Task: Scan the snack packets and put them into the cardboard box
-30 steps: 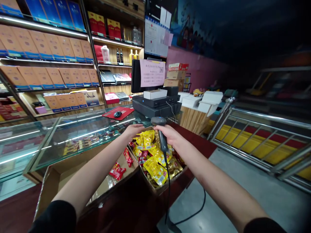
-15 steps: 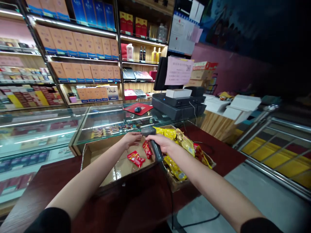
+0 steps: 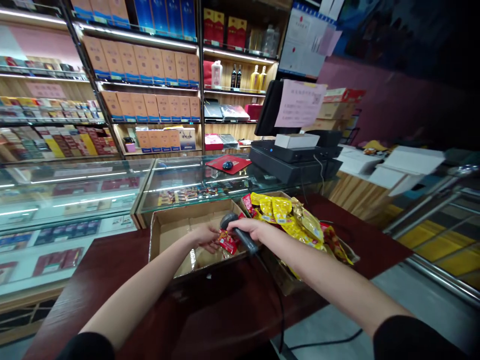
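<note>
Fingers of right hand (image 3: 250,229) grip scanner (image 3: 240,234); left hand (image 3: 206,236) pinches red packet (image 3: 226,242), label unreadable.

Shop: stocked shelves (image 3: 142,70), till (image 3: 296,160)

Lit shelves (image 3: 142,65), glass counter (image 3: 75,185), grey floor (image 3: 337,325).

Indoor shop scene, unevenly lit. Bright strip lights run along the shelves (image 3: 138,90) on the far left and reflect as white streaks of glare on the glass display case (image 3: 75,185). The right side and upper right corner fall into deep shadow. Wide-angle distortion bends lines at the edges. The dark red worktop (image 3: 112,270) nearby looks dim and slightly soft.
</note>
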A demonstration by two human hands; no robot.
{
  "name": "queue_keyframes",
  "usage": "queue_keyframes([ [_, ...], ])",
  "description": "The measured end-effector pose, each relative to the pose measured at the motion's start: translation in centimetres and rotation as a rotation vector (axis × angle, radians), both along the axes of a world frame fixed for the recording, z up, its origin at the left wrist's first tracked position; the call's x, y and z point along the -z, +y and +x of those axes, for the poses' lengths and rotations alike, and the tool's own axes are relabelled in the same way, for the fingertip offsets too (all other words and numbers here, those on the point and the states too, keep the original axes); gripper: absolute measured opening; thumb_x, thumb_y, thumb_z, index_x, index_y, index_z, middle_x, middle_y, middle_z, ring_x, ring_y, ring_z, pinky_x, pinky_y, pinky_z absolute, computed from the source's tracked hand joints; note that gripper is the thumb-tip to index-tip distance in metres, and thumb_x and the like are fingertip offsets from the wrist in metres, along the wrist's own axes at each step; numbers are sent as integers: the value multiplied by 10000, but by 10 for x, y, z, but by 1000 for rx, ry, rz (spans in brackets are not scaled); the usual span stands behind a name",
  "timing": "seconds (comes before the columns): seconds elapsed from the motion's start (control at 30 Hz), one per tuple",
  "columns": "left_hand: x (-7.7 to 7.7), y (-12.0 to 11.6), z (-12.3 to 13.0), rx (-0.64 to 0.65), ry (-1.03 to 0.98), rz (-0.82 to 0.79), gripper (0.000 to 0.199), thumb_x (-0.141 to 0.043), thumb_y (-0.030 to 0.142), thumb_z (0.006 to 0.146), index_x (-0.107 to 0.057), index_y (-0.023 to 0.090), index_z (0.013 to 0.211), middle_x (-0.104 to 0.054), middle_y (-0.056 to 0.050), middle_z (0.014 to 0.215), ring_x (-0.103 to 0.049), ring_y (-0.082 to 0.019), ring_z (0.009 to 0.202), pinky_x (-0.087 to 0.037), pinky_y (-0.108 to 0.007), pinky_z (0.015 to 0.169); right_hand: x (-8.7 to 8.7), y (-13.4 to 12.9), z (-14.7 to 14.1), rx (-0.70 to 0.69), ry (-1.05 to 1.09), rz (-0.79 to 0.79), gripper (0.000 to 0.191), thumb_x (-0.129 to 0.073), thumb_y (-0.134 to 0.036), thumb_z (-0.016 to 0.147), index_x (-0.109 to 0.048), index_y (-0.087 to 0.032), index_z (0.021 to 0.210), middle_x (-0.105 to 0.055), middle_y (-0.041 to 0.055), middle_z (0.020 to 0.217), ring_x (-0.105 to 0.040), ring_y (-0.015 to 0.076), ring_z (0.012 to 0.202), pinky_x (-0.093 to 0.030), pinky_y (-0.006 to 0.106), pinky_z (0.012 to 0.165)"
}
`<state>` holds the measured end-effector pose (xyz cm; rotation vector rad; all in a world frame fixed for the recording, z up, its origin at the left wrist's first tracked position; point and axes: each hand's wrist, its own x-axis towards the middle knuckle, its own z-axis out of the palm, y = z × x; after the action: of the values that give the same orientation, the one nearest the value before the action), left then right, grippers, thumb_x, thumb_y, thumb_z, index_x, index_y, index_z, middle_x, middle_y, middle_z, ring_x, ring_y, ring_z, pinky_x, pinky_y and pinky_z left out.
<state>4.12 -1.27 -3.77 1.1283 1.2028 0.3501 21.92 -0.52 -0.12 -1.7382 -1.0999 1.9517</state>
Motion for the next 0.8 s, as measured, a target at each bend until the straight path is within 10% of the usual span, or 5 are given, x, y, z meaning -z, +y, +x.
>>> queue_keyframes([
  [0.37, -4, -3, -15, 55, -191, 63, 457, -779, 406, 607, -659, 142, 961, -706, -102, 837, -670, -185, 664, -553, -319, 623, -17, -16, -7, -4, 339, -82, 67, -519, -162, 772, -579, -133, 779, -678, 50, 667, -661, 151, 623, -545, 312, 707],
  [0.8, -18, 8, -47, -83, -458, 61, 401, -765, 127, 631, -635, 124, 1010, -690, -115, 955, -671, -179, 777, -546, -306, 736, -29, -35, -13, 143, 429, 377, 190, -653, -117, 651, -615, -169, 829, -686, 27, 783, -652, 151, 785, -554, 290, 727],
])
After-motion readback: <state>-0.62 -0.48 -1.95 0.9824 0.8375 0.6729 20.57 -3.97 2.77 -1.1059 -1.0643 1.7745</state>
